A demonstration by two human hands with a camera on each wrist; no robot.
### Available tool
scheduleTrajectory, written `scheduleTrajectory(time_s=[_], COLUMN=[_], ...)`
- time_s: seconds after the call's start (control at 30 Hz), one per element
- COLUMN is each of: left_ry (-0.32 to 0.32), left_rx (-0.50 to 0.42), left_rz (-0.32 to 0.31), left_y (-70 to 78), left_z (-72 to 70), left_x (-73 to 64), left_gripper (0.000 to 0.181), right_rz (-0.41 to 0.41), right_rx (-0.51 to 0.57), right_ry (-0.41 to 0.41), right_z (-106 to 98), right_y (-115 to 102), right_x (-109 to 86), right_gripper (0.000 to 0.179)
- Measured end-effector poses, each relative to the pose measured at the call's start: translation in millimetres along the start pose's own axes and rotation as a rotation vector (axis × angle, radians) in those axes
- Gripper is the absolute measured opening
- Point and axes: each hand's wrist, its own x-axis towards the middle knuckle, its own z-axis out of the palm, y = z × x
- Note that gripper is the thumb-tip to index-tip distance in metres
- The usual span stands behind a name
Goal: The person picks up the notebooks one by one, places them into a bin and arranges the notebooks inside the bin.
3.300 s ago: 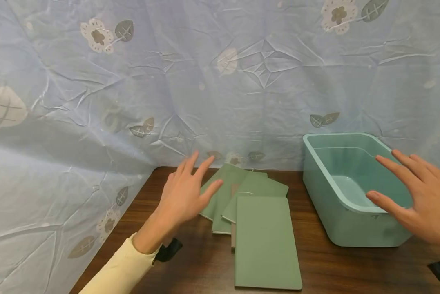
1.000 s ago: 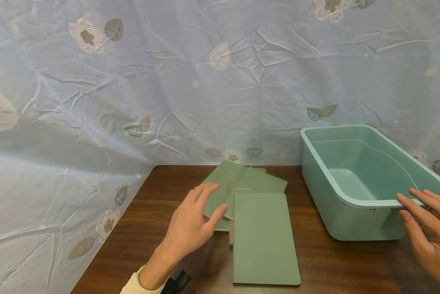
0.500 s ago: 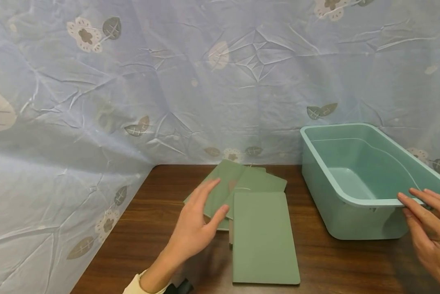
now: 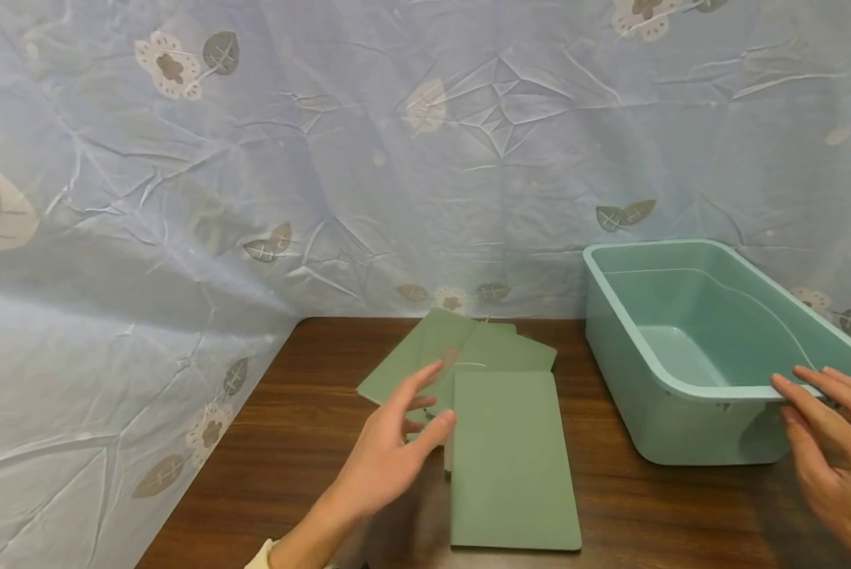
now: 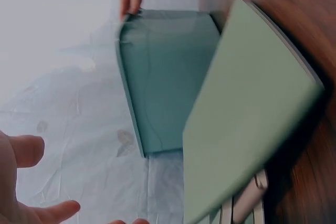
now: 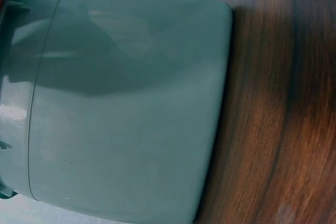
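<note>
A green notebook [image 4: 513,458] lies flat on top of a fanned-out pile of similar green notebooks [image 4: 404,359]. My left hand [image 4: 385,458] hovers at the pile's left side, fingers spread and slightly bent, thumb tip near the top notebook's left edge. Nothing is in its grasp. In the left wrist view the notebook's cover [image 5: 236,103] fills the right half, with the left fingers apart from it. On the right, my right hand [image 4: 841,458] holds the near rim of a teal plastic bin [image 4: 688,431], fingers over the edge and thumb below it.
The bin holds nothing visible inside. A brownish spine [image 5: 251,198] shows among the stacked notebooks. Everything stands on a dark wooden table [image 4: 290,442]. A pale floral sheet [image 4: 368,174] hangs behind and along the left side.
Earlier both hands were raised with fingers spread; the right hand has since come down onto the bin's rim. My left hand has lowered and shifted slightly right toward the top notebook.
</note>
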Motion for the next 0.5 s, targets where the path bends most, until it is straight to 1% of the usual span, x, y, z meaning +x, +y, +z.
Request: scheduleTrajectory(time_s=[0.13, 0.23, 0.33, 0.5], left_ry=[-0.036, -0.060, -0.078, -0.103], left_rx=[-0.148, -0.231, -0.306, -0.402], left_rz=[-0.056, -0.098, -0.173, -0.306], left_y=[3.1, 4.2, 3.5, -2.9], left_z=[-2.3, -4.4, -6.8, -10.1], left_x=[0.1, 0.2, -0.5, -2.9], left_gripper=[0.048, 0.046, 0.046, 0.057], right_rz=[-0.011, -0.015, -0.012, -0.004], right_rx=[0.003, 0.001, -0.009, -0.025], right_ry=[0.020, 0.020, 0.006, -0.010], right_z=[0.1, 0.1, -0.3, -1.1], right_y=[-0.5, -0.3, 0.2, 0.8], right_x=[0.4, 0.5, 0.3, -0.3], right_gripper=[0.040, 0.040, 0.041, 0.042])
